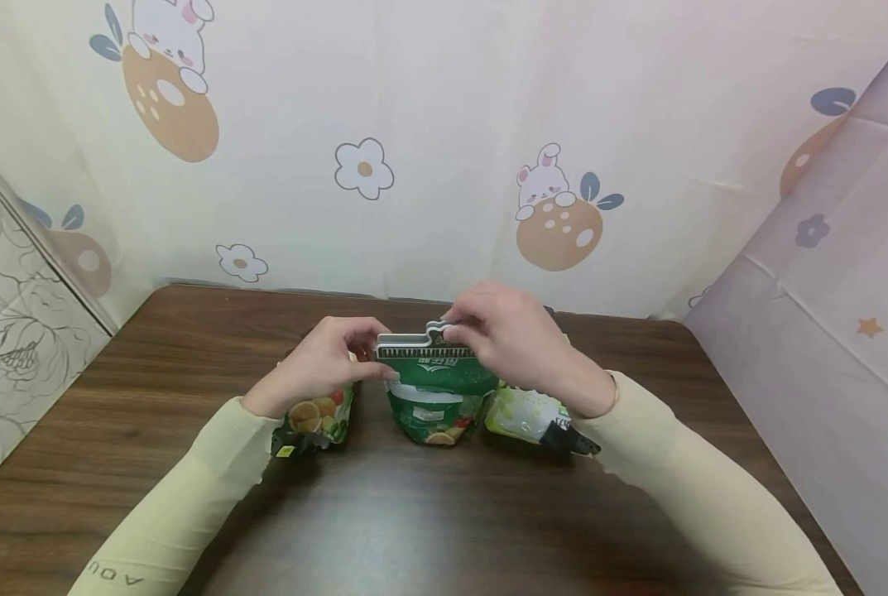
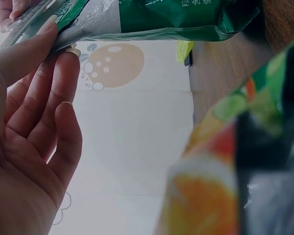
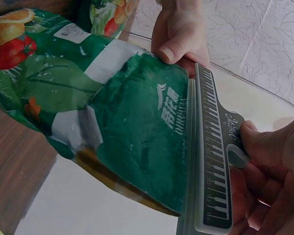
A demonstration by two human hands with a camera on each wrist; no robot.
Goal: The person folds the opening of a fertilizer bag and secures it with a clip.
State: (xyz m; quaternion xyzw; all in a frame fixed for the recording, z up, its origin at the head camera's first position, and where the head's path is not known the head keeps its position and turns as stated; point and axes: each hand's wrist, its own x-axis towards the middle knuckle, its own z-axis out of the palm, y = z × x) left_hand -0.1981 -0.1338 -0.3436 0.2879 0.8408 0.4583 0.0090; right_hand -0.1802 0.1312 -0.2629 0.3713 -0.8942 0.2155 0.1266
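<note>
A green plastic bag printed with fruit and vegetables stands in the middle of the table. Along its folded top edge lies a bag clip with a piano-key pattern. My right hand pinches the clip's raised handle between thumb and fingers. At the other end of the clip, my left hand pinches the bag's top corner, thumb on the near face. In the left wrist view, the bag runs out to the right from the fingertips. The clip's far side is hidden.
Beside the left forearm lies another fruit-printed bag with a black end. A pale yellow-green bag with a black piece sits under the right wrist. The brown wooden table meets a printed curtain at the back.
</note>
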